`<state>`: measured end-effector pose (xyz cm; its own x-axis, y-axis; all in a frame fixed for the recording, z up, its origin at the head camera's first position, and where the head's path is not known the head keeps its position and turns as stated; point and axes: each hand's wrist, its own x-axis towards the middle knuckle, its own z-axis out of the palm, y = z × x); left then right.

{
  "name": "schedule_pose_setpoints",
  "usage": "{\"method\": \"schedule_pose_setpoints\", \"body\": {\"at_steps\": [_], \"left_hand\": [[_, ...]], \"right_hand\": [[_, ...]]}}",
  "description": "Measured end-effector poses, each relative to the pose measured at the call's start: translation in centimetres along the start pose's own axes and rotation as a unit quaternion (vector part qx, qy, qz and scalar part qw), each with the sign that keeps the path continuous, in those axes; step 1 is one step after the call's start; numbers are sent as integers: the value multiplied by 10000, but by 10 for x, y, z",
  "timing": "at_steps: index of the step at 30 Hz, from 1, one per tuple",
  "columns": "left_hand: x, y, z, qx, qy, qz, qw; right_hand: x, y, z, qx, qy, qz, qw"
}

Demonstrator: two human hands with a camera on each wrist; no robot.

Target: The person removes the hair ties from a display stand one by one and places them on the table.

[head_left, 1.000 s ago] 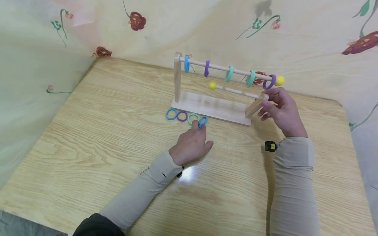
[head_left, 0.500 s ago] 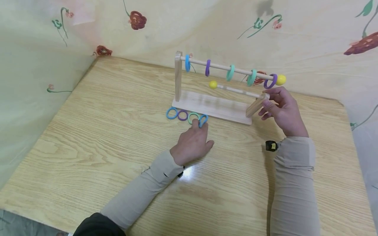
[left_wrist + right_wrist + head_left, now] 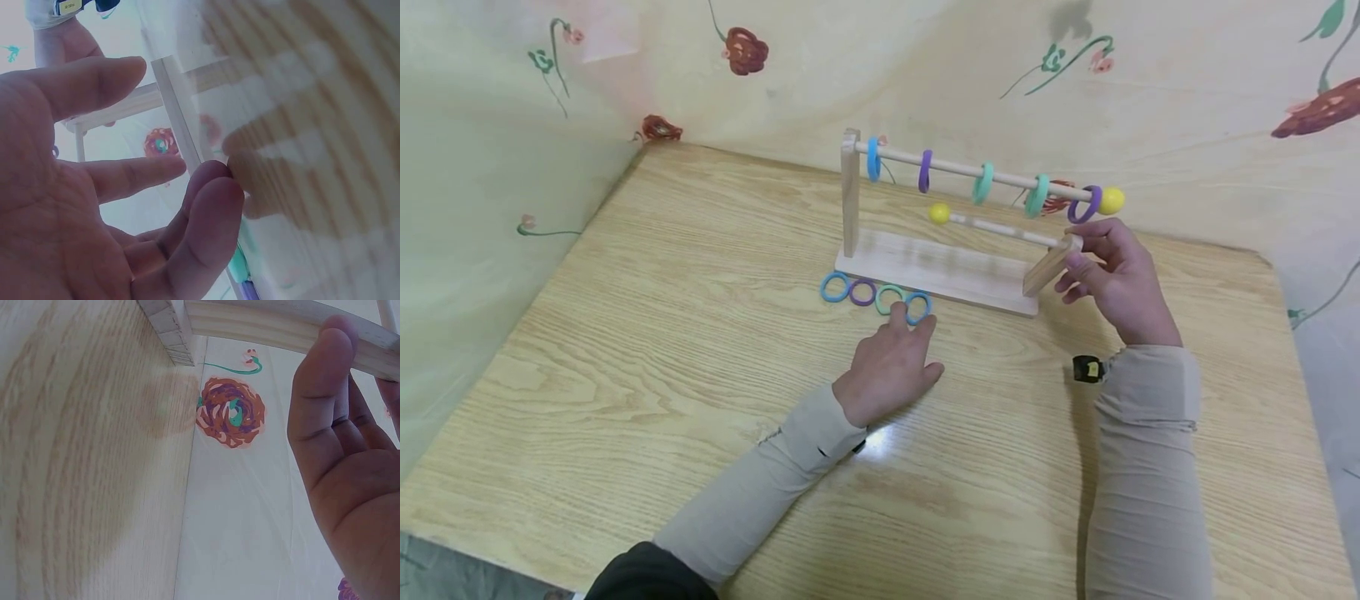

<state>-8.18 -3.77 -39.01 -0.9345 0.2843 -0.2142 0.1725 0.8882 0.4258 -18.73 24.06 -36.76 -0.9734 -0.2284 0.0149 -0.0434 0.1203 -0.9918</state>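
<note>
A wooden rack (image 3: 940, 271) stands at the back of the table, with two rods ending in yellow balls. Several blue, purple and green rings hang along its upper rod (image 3: 958, 169). My right hand (image 3: 1120, 283) pinches the top of the rack's short right upright (image 3: 1051, 265) between thumb and fingers. In front of the base lie a blue ring (image 3: 824, 293), a purple ring (image 3: 853, 298), a green ring (image 3: 881, 307) and another blue ring (image 3: 929, 303) in a row. My left hand (image 3: 891, 367) is at the row's right end, fingertips at the green and right blue rings, thumb spread apart.
The pale wood tabletop (image 3: 647, 333) extends around the rack. Behind it hangs a cream cloth (image 3: 865, 67) painted with flowers, close to the table's back edge. The lower rod (image 3: 1003, 231) points left from the short upright.
The right blue ring was tilted up at my left fingers and now lies flat beside the green one. My left index finger has spread outward. The right hand keeps its grip.
</note>
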Motion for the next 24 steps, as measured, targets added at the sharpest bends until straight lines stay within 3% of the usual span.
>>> {"method": "schedule_pose_setpoints", "body": {"at_steps": [4, 10, 13, 24], "left_hand": [[-3, 2, -1, 30, -67, 141, 9999], [-10, 11, 1, 187, -356, 771, 9962], [-9, 13, 5, 142, -472, 917, 9946], [13, 9, 5, -484, -1077, 220, 9928]], "right_hand": [[0, 0, 1, -54, -3, 4, 10000], [0, -1, 1, -7, -4, 12, 10000], [0, -2, 2, 50, -20, -17, 10000], [-1, 0, 2, 156, -6, 54, 9999]]}}
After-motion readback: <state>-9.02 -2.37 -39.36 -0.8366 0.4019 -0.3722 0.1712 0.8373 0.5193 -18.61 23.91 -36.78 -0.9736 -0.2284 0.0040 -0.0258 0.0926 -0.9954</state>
